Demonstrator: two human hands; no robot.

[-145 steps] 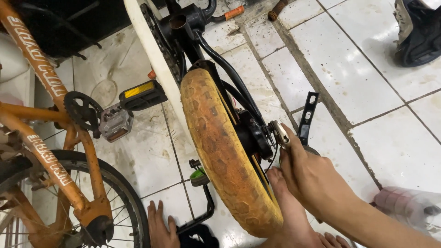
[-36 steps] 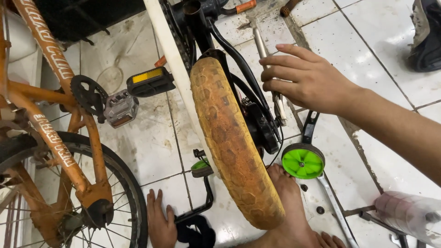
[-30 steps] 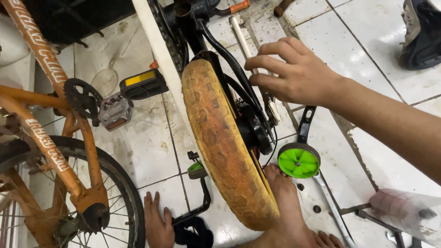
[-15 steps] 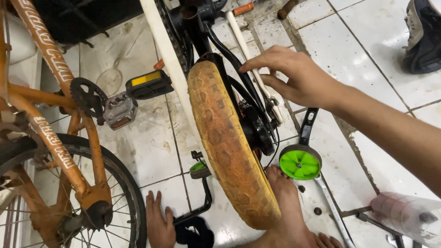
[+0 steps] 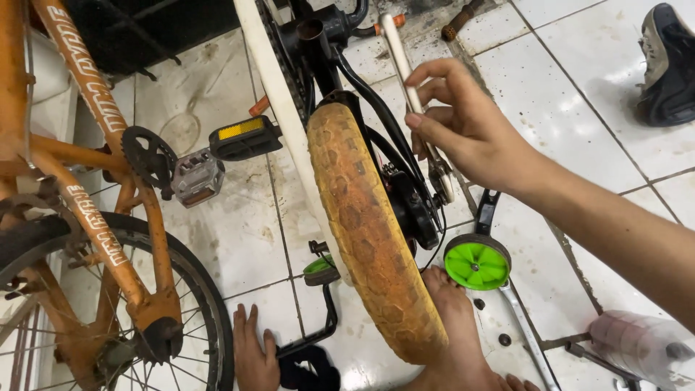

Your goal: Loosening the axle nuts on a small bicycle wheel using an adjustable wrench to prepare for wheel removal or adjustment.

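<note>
My right hand (image 5: 470, 130) reaches in from the right and grips a long silver wrench (image 5: 402, 58) by its shaft. The wrench's lower end (image 5: 441, 181) sits at the axle of a small bicycle wheel with a dirty yellow tyre (image 5: 362, 224). A black frame and a white chain guard (image 5: 271, 94) run up from the wheel. Just below my hand a green training wheel (image 5: 476, 262) hangs on a black bracket. My left hand is out of sight. A bare foot (image 5: 456, 333) rests against the tyre's lower right side, and toes (image 5: 253, 351) show to the left.
An orange bicycle (image 5: 87, 217) with a spoked wheel fills the left side, with its chainring and pedals (image 5: 217, 156) close to the small bike. A black shoe (image 5: 670, 65) lies at the top right. A clear plastic bottle (image 5: 637, 344) and metal parts lie on the white tiled floor at the bottom right.
My right hand has left the axle area, taken the wrench by its shaft and turned it upright. The green training wheel has swung into view beside the tyre.
</note>
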